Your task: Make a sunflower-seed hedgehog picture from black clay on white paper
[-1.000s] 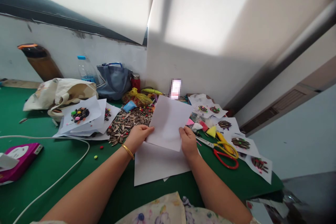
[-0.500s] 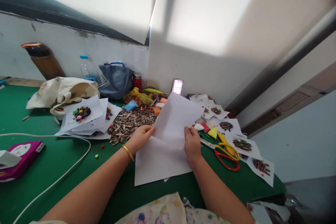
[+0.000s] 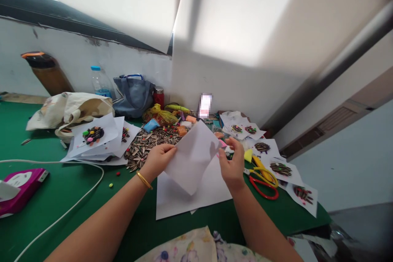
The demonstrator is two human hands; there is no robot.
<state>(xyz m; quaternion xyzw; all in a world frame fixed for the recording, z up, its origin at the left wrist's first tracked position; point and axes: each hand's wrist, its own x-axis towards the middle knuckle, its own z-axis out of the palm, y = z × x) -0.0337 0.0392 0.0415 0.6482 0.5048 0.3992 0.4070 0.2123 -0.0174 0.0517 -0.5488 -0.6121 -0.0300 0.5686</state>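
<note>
Two pinching grips, left hand (image 3: 158, 160) and right hand (image 3: 232, 165), bow one white paper sheet (image 3: 192, 157) clear of the flat white paper stack (image 3: 193, 201) beneath them.

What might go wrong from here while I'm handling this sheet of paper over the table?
The left hand is right beside the loose sunflower seed pile, so a slip might scatter the seeds. The right hand is near the red-and-yellow-handled scissors, whose blades point toward it, so the white paper sheet might catch on them or the hand might knock them.
</note>
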